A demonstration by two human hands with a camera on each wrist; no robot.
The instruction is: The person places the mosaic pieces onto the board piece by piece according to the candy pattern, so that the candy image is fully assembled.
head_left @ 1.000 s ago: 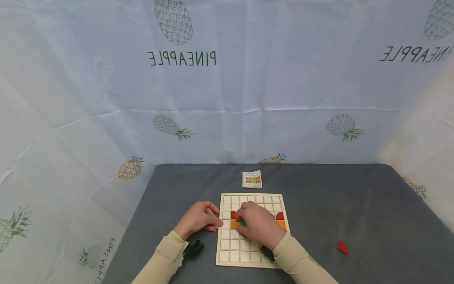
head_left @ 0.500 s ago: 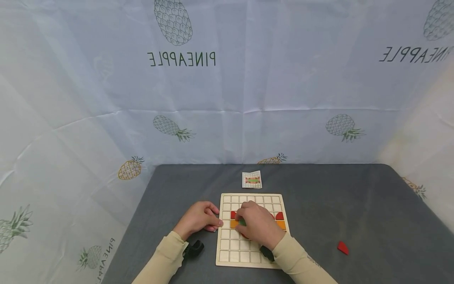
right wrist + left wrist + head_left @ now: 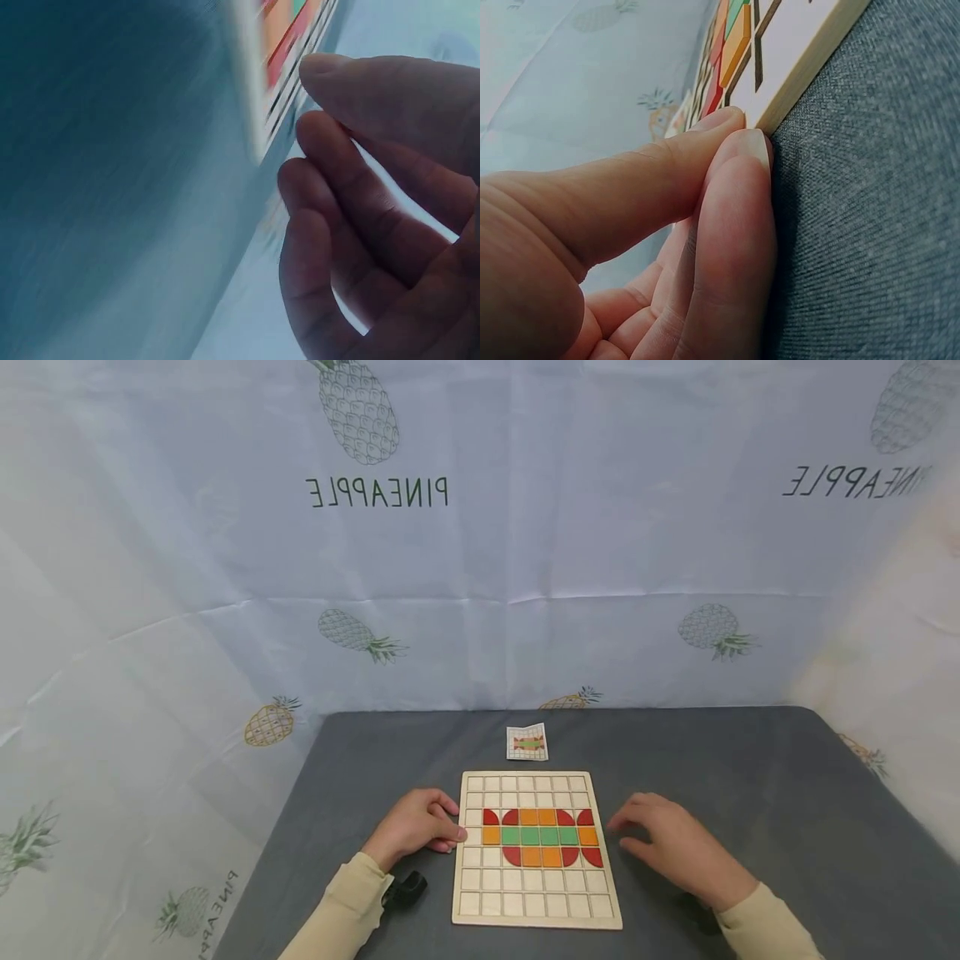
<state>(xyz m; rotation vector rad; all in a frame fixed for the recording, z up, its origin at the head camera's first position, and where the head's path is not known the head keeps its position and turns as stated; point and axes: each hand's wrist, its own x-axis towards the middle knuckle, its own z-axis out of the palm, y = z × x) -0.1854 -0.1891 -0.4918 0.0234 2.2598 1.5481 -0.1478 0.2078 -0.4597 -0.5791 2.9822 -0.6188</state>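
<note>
A pale wooden grid board [image 3: 491, 906] lies on the dark table. Set in its cells are a row of green squares [image 3: 530, 836], several orange squares [image 3: 531, 857] and red round-edged pieces [image 3: 592, 857]. My left hand [image 3: 416, 825] pinches the board's left edge; in the left wrist view the thumb [image 3: 667, 169] lies on the top face and a fingertip meets the side. To the right of the board hovers my right hand [image 3: 675, 839], holding nothing, its fingers loosely bent. In the right wrist view, thumb and fingertips are apart beside the board's blurred edge.
Behind the board lies a small paper card [image 3: 527, 750] printed with a similar coloured pattern. The grey table [image 3: 750, 760] reaches back to a white curtain [image 3: 480, 652] with pineapple prints.
My right hand has lifted off the middle of the board and moved right, uncovering the coloured pieces. It now covers where the loose red piece lay. The left hand keeps its pinch.
</note>
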